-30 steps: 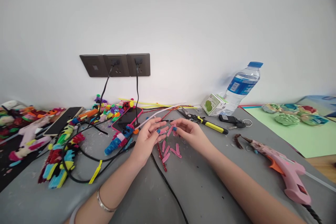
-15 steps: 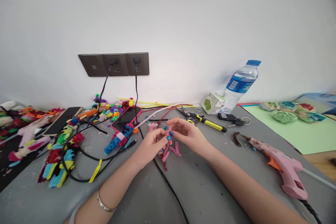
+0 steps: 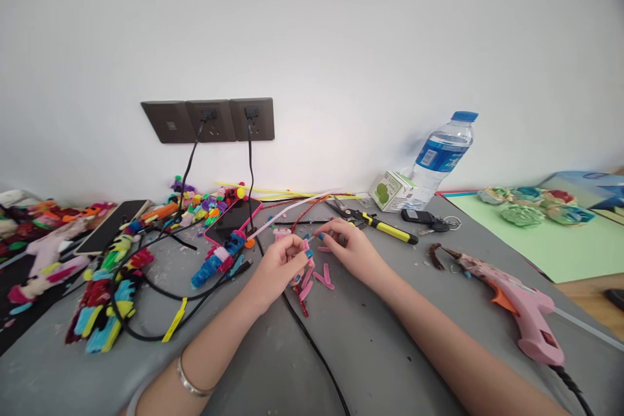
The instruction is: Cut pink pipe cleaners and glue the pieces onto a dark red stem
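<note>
Change since earlier frame: both my hands have dropped lower toward the bench and drawn closer over the pink pieces; the white strip I held a second ago now lies on the bench.
Left hand (image 3: 277, 265): fingers curled together, pinched on a small pink piece (image 3: 306, 246) at the fingertips.
Right hand (image 3: 351, 248): fingers bent, tips brought together just beside the left fingertips; whether they grip anything, I cannot tell.
Pink pieces (image 3: 319, 276): loose short strips on the grey bench (image 3: 370, 351), directly under and between my hands.
Red twisted wire (image 3: 301, 299): lies among the pink pieces, touching them.
Black cable (image 3: 312, 344): runs from under my left hand toward me.
Pliers (image 3: 377, 226): yellow-handled, beyond my right hand, near but apart.
Glue gun (image 3: 517, 312): pink, well apart to the right.
Water bottle (image 3: 441, 153): upright against the wall, next to a small green carton (image 3: 390, 190).
Phone (image 3: 233, 218): pink-cased, flat, left of my hands.
</note>
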The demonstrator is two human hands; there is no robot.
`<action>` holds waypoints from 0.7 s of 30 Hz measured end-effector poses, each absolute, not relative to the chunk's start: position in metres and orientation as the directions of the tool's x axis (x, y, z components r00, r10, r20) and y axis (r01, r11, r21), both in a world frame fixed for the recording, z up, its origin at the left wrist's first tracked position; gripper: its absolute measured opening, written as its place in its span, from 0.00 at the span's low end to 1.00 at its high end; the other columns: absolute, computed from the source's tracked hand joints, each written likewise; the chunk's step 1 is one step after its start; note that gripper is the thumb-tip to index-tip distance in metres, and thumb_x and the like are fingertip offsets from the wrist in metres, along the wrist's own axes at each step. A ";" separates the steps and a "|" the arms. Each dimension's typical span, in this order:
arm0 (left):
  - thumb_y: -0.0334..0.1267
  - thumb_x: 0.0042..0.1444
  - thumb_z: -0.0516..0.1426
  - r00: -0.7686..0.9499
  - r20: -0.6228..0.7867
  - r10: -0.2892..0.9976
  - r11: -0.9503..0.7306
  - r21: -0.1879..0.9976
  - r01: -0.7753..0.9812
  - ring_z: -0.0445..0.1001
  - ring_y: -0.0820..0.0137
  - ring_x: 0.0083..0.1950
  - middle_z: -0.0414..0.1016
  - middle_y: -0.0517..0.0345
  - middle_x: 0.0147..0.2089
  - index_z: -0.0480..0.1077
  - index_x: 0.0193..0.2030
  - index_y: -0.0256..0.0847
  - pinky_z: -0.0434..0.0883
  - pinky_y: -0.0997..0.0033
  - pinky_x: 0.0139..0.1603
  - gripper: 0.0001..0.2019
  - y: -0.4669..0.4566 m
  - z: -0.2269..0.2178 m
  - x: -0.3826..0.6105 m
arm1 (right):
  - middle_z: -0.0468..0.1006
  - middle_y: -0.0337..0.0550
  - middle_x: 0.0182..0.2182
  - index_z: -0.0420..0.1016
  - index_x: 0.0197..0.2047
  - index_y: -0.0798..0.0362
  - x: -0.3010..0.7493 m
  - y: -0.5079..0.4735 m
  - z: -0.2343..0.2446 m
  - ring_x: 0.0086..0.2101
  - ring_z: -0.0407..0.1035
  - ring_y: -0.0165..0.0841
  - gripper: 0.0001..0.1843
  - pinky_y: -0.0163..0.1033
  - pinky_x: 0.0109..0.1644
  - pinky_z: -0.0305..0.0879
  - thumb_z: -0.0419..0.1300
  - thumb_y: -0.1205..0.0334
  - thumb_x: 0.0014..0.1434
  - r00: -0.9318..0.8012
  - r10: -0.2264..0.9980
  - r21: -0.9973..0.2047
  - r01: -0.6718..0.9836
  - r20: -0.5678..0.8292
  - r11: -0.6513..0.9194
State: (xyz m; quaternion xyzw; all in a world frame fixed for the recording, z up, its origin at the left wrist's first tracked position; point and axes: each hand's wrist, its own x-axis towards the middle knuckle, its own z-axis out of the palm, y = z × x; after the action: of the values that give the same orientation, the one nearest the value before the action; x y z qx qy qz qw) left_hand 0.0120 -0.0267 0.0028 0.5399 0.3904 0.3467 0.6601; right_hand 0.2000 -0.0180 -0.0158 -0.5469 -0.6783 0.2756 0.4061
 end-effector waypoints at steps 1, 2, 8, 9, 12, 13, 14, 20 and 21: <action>0.47 0.51 0.61 0.460 -0.137 0.877 0.168 0.985 -0.027 0.57 0.80 0.22 0.65 0.65 0.27 0.64 0.34 0.39 0.56 0.78 0.22 0.15 -0.027 0.002 0.012 | 0.76 0.45 0.36 0.78 0.34 0.51 0.198 -0.019 -0.014 0.31 0.68 0.35 0.11 0.41 0.35 0.66 0.56 0.57 0.61 -0.068 0.963 -0.837 0.480 0.262 0.262; 0.46 0.51 0.61 0.467 -0.132 0.875 0.157 0.987 -0.015 0.58 0.80 0.22 0.66 0.65 0.28 0.64 0.35 0.39 0.57 0.78 0.22 0.14 -0.027 0.001 0.011 | 0.76 0.46 0.37 0.78 0.34 0.51 0.196 -0.020 -0.012 0.34 0.70 0.36 0.13 0.41 0.35 0.68 0.55 0.55 0.62 -0.070 0.962 -0.864 0.427 0.263 0.267; 0.42 0.53 0.60 0.475 -0.093 0.875 0.101 0.995 0.009 0.57 0.80 0.23 0.63 0.67 0.29 0.63 0.35 0.40 0.57 0.78 0.23 0.11 -0.025 -0.004 0.010 | 0.78 0.41 0.33 0.76 0.38 0.51 0.189 -0.026 -0.004 0.34 0.71 0.35 0.09 0.39 0.36 0.66 0.59 0.55 0.61 -0.257 0.942 -0.926 0.251 0.216 0.281; 0.42 0.53 0.60 0.473 -0.090 0.876 0.099 0.995 0.006 0.57 0.80 0.23 0.61 0.67 0.28 0.62 0.34 0.40 0.57 0.78 0.23 0.11 -0.025 -0.005 0.010 | 0.77 0.41 0.32 0.75 0.37 0.51 0.189 -0.026 -0.005 0.33 0.70 0.34 0.08 0.38 0.36 0.65 0.60 0.56 0.61 -0.274 0.935 -0.924 0.247 0.224 0.294; 0.41 0.53 0.60 0.470 -0.072 0.880 0.076 0.997 0.011 0.57 0.80 0.23 0.60 0.68 0.27 0.61 0.33 0.41 0.57 0.78 0.23 0.11 -0.023 -0.008 0.009 | 0.75 0.40 0.31 0.73 0.35 0.52 0.189 -0.025 -0.007 0.32 0.67 0.32 0.09 0.37 0.35 0.63 0.60 0.56 0.61 -0.283 0.933 -0.936 0.209 0.220 0.284; 0.40 0.53 0.60 0.467 -0.058 0.882 0.057 0.998 0.016 0.57 0.80 0.24 0.61 0.67 0.28 0.62 0.34 0.40 0.57 0.78 0.24 0.10 -0.022 -0.008 0.009 | 0.74 0.40 0.31 0.73 0.35 0.52 0.189 -0.024 -0.007 0.32 0.67 0.32 0.09 0.37 0.35 0.63 0.60 0.55 0.61 -0.275 0.938 -0.946 0.184 0.210 0.265; 0.39 0.53 0.60 0.464 -0.041 0.885 0.035 0.999 0.021 0.58 0.80 0.24 0.62 0.66 0.30 0.63 0.34 0.40 0.57 0.78 0.24 0.09 -0.022 -0.009 0.009 | 0.74 0.40 0.32 0.73 0.35 0.52 0.190 -0.024 -0.008 0.32 0.67 0.31 0.10 0.37 0.35 0.64 0.61 0.54 0.60 -0.261 0.945 -0.958 0.152 0.197 0.242; 0.37 0.54 0.59 0.387 0.064 0.920 -0.104 0.991 0.084 0.59 0.77 0.27 0.65 0.64 0.30 0.69 0.37 0.38 0.57 0.75 0.28 0.07 -0.018 -0.008 0.006 | 0.69 0.36 0.26 0.67 0.31 0.52 0.192 -0.021 -0.006 0.26 0.63 0.28 0.17 0.35 0.31 0.64 0.66 0.49 0.54 -0.207 0.968 -0.987 0.039 0.144 0.156; 0.38 0.54 0.59 0.370 0.078 0.926 -0.122 0.988 0.097 0.59 0.76 0.27 0.66 0.63 0.30 0.70 0.37 0.38 0.57 0.75 0.28 0.06 -0.017 -0.009 0.006 | 0.69 0.36 0.26 0.67 0.30 0.52 0.192 -0.022 -0.005 0.26 0.63 0.28 0.17 0.35 0.31 0.64 0.66 0.49 0.54 -0.209 0.968 -0.988 0.045 0.138 0.151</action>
State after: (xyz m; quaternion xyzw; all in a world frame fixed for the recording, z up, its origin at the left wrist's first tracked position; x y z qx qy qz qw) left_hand 0.0056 -0.0175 -0.0085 0.6380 0.4007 0.3928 0.5275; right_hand 0.1916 -0.0215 -0.0052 -0.4229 -0.5988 0.4957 0.4656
